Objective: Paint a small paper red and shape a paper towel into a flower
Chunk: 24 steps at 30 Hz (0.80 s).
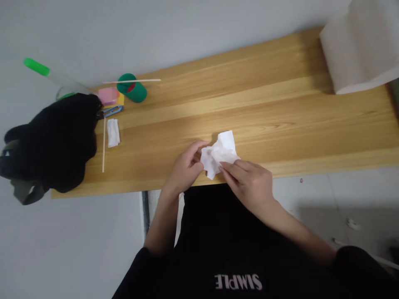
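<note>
A crumpled white tissue [222, 150] is between my hands, near the front edge of the wooden table. My right hand [249, 178] pinches its lower right part between thumb and fingers. At the tissue's left edge is my left hand [188, 166], its thumb and index finger apart and curved around that side. The thumb tip is at or very close to the tissue; contact is hard to tell. The left hand's other fingers are partly hidden behind the thumb.
On the left of the table [264, 116] lie a black cloth item [59, 141], a folded white tissue [113, 133], thin wooden sticks [104, 145], blue-handled snips [112, 111], a pink block [107, 96] and a green cup [137, 92]. A large whitish object [358, 50] stands back right.
</note>
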Available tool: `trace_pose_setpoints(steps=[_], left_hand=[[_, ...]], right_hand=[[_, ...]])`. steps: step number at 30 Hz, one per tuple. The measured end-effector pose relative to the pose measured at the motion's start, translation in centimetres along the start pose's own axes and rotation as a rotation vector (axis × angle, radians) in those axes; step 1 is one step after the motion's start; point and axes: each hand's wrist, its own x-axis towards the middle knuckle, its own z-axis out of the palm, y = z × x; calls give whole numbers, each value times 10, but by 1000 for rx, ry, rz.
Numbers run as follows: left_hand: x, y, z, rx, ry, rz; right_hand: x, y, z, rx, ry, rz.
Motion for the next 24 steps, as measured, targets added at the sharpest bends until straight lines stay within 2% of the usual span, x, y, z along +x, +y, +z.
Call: trace_pose_setpoints(steps=[3, 5, 11, 14, 19, 22, 24], left_hand=[[0, 4, 4, 204, 88, 36], [2, 4, 9, 286, 130, 37], [10, -5, 19, 367, 221, 80], [10, -9, 19, 343, 237, 85], [9, -9, 17, 274, 255, 64], [7, -6, 13, 124, 276, 38], [5, -6, 8, -31, 283, -7]], right_hand=[[-3, -1, 0, 25, 35, -19], [-3, 0, -1, 67, 30, 19], [-2, 14, 0, 109, 49, 348], [0, 22, 5, 85, 28, 463], [2, 29, 8, 97, -118, 561], [2, 33, 0, 129, -148, 581], [2, 34, -8, 138, -111, 583]])
